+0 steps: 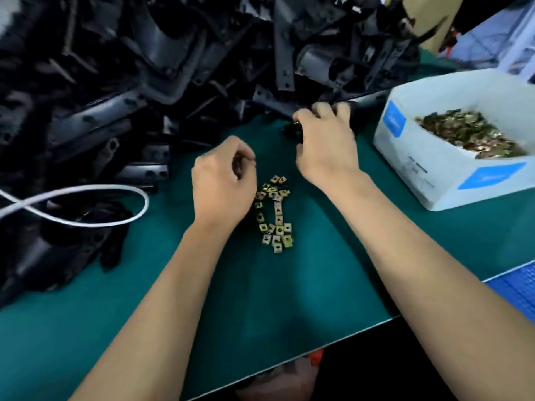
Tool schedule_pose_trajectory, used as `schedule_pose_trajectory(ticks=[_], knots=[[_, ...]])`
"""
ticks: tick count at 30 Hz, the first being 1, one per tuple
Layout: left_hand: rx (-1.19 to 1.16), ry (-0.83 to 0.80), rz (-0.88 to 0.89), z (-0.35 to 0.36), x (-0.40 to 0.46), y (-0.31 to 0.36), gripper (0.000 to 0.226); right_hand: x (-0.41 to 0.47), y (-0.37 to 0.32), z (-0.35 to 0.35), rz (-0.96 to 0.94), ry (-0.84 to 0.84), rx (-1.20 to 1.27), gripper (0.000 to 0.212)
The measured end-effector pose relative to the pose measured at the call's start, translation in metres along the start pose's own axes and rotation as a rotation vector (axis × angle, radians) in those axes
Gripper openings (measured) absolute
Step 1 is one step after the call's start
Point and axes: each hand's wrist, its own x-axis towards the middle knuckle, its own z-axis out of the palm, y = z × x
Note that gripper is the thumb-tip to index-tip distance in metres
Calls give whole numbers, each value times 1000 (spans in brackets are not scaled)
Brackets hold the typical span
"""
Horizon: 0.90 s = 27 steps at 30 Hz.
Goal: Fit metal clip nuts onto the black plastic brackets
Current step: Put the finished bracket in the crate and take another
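A small heap of brass-coloured metal clip nuts (275, 215) lies on the green mat (260, 299) between my wrists. My left hand (221, 183) hovers just left of the heap with its fingers curled; whether it holds a nut is hidden. My right hand (325, 143) reaches forward and grips a black plastic bracket (291, 131) at the foot of the pile, its fingers curled over the part. Most of that bracket is covered by the hand.
A big jumble of black plastic brackets (144, 68) fills the back and left of the bench. A white cable (86, 195) loops over it at the left. A white and blue box (451, 157) full of clip nuts stands at the right. The bench edge runs diagonally at the bottom.
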Motion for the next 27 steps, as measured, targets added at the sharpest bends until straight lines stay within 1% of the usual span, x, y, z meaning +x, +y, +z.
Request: schedule_pose_trajectory(ticks=[1,3,5,7,9,11,12,13,14,16,17,18,19,20,22,23,24,26,27], knots=[[-50,10,-55,-1,1,-6,16,6,-1,9,3,-62,-19,63],[-138,36,-145,1,4,-10,18,13,-3,21,1,-147,-18,66],[-167,34,-193,3,6,-9,17,15,-2,26,-24,-101,0,64],[-171,20,-205,5,6,-8,16,13,-5,25,-105,-6,49,60],[-151,21,-190,8,6,-7,14,8,-10,24,-206,28,100,55],[-112,61,-172,8,8,-8,12,2,-17,22,-301,47,134,47],[-100,96,-170,8,9,-9,11,-1,-21,20,-350,84,178,43],[-100,132,-180,7,10,-11,11,-4,-25,16,-402,159,247,38],[-121,160,-207,7,10,-13,12,-5,-28,11,-450,274,330,33],[-223,186,-302,6,10,-17,17,-7,-32,3,-517,547,500,25],[-290,189,-345,6,9,-17,22,-9,-33,-1,-525,646,596,21],[-349,190,-364,5,8,-17,30,-11,-34,-3,-511,684,714,16],[-394,178,-360,3,8,-16,38,-14,-35,-4,-477,660,846,14],[-424,154,-331,3,8,-15,46,-16,-34,-5,-437,593,973,15],[-437,70,-240,1,8,-15,51,-20,-32,-7,-369,399,1185,18],[-430,16,-200,1,8,-15,46,-22,-32,-6,-341,308,1273,18],[-415,-35,-169,1,8,-15,36,-22,-33,-5,-326,237,1342,20],[-358,-80,-156,3,9,-16,11,-21,-34,-4,-323,163,1388,31],[-330,-69,-159,3,11,-17,10,-20,-34,-3,-314,152,1367,39]])
